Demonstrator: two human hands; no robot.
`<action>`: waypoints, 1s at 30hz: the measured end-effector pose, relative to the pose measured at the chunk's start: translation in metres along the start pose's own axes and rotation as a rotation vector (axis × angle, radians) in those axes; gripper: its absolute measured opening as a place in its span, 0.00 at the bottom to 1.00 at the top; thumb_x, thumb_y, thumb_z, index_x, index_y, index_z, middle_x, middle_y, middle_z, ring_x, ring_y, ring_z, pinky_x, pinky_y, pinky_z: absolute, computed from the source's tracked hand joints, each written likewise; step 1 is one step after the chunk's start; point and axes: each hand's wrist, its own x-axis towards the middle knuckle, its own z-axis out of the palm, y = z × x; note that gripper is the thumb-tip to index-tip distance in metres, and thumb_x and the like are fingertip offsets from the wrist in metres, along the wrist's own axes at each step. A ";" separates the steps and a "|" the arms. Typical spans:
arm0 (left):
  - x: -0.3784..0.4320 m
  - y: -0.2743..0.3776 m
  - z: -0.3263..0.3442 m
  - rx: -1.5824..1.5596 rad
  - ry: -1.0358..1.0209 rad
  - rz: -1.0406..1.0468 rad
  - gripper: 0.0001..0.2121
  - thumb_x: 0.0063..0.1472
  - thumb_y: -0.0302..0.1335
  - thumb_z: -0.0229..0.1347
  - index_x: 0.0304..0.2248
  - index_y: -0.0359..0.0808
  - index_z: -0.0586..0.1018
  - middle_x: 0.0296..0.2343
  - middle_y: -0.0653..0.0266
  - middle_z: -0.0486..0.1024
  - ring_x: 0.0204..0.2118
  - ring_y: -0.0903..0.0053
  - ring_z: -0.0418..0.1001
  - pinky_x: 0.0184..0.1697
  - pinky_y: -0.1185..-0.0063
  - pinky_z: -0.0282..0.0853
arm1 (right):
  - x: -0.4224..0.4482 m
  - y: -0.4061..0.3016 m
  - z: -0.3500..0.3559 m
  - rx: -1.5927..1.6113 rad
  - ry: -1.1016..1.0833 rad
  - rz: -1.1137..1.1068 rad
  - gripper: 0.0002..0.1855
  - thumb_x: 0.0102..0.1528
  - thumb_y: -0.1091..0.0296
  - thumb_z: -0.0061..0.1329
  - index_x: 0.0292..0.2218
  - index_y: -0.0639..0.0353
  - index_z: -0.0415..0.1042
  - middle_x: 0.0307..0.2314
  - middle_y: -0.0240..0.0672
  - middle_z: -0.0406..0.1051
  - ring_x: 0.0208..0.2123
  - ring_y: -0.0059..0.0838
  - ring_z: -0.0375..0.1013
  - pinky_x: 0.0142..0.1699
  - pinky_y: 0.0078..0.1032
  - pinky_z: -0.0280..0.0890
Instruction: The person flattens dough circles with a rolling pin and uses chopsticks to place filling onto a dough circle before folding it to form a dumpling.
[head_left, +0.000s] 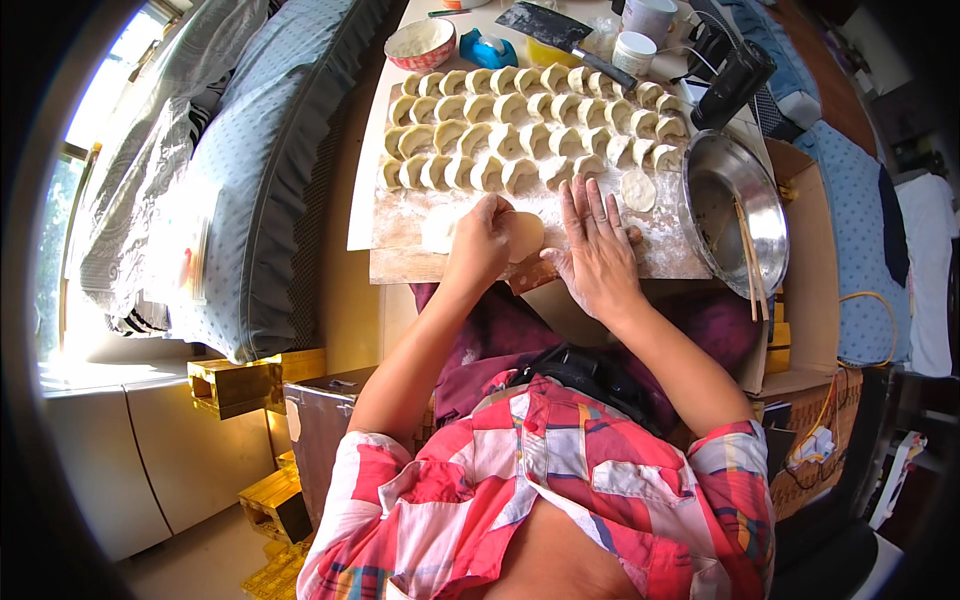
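Note:
My left hand (481, 238) pinches the edge of a round dough wrapper (528, 235) at the front of a floured wooden board (405, 268). Beside it, my right hand (598, 251) lies flat, palm down with fingers extended. A wooden rolling pin (635, 235) is mostly hidden under that palm; one end shows at the right. Several rows of folded dumplings (511, 109) cover the far part of the board. Another flat dough wrapper (637, 190) rests beyond my right fingertips. Left of my left hand is a bright white patch (436, 229), dough or flour.
A steel bowl (772, 225) with chopsticks (747, 255) overlaps the board's right edge. Behind the dumplings are a red-patterned bowl (420, 43), a blue tape dispenser (487, 49), a cleaver (544, 24), a white tub (634, 52) and a black bottle (733, 84).

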 end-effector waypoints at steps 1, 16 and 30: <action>-0.003 -0.002 0.001 -0.037 0.013 0.004 0.05 0.54 0.18 0.49 0.29 0.28 0.76 0.22 0.59 0.74 0.26 0.81 0.71 0.33 0.80 0.69 | -0.003 0.001 0.000 -0.026 -0.003 -0.008 0.46 0.57 0.48 0.43 0.64 0.61 0.34 0.63 0.49 0.40 0.65 0.43 0.38 0.67 0.39 0.33; -0.003 -0.012 -0.004 -0.188 -0.019 -0.126 0.07 0.62 0.26 0.53 0.36 0.29 0.73 0.30 0.67 0.74 0.33 0.83 0.72 0.37 0.82 0.69 | -0.008 0.019 -0.001 0.348 0.092 -0.317 0.38 0.46 0.65 0.58 0.55 0.55 0.53 0.61 0.42 0.48 0.63 0.43 0.47 0.65 0.39 0.46; -0.035 -0.005 -0.106 -1.360 0.347 -0.501 0.10 0.60 0.24 0.53 0.41 0.31 0.71 0.35 0.63 0.77 0.40 0.76 0.76 0.50 0.70 0.73 | 0.001 0.020 -0.007 -0.015 -0.059 -0.353 0.24 0.52 0.64 0.51 0.48 0.62 0.63 0.43 0.41 0.64 0.47 0.41 0.62 0.55 0.37 0.57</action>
